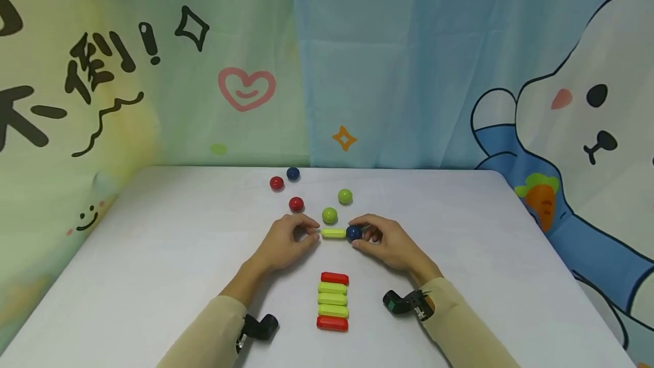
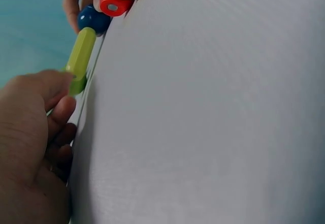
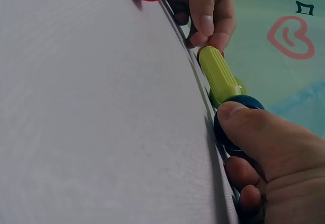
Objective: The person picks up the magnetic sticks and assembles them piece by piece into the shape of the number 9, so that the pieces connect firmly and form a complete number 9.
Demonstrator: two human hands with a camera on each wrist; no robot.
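White table (image 1: 153, 254), cartoon rabbit backdrop (image 1: 577, 107), green and blue cloth walls

A short stick (image 1: 334, 233) is lying on the table (image 1: 153, 254) between both hands, a ball (image 1: 353, 233) touching its right end. Five loose balls (image 1: 329, 215) are sitting behind it; a row of sticks (image 1: 332, 301) is lying in front.

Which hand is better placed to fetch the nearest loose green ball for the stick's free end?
Probably the left hand. It pinches the green stick at its free end, and the green ball lies just beyond it. The right hand is busy holding the blue ball.
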